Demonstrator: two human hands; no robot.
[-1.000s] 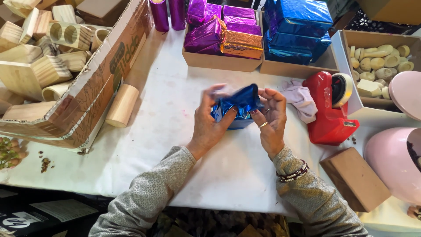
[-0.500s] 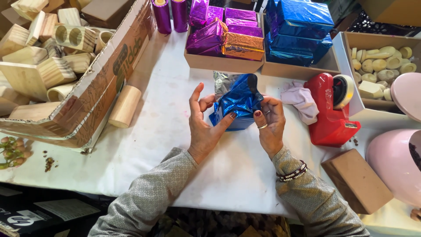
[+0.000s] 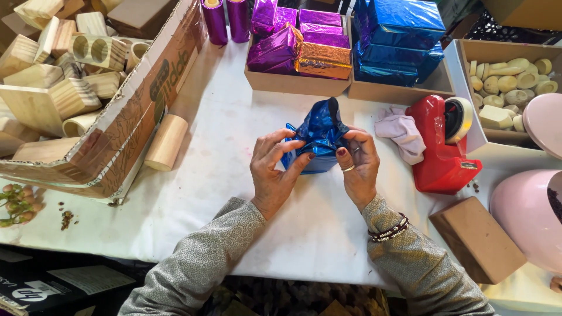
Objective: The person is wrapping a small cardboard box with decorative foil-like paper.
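Note:
A small block half wrapped in shiny blue foil (image 3: 317, 136) rests on the white table cover (image 3: 234, 193) at the middle. My left hand (image 3: 274, 169) pinches the foil's near left side with thumb and fingers. My right hand (image 3: 357, 164), a ring on one finger, grips the right side and folds the foil inward. A loose flap of foil stands up at the back of the block.
A red tape dispenser (image 3: 443, 146) and a pale cloth (image 3: 401, 131) lie right of my hands. Boxes of purple, gold and blue wrapped blocks (image 3: 328, 44) stand behind. A big carton of wooden pieces (image 3: 70, 76) is left, with a wooden cylinder (image 3: 165, 142) beside it. A brown block (image 3: 477, 237) lies at lower right.
Both hands have shifted on the blue foil parcel, gathering the foil more tightly; the back flap now stands higher and narrower than a second ago.

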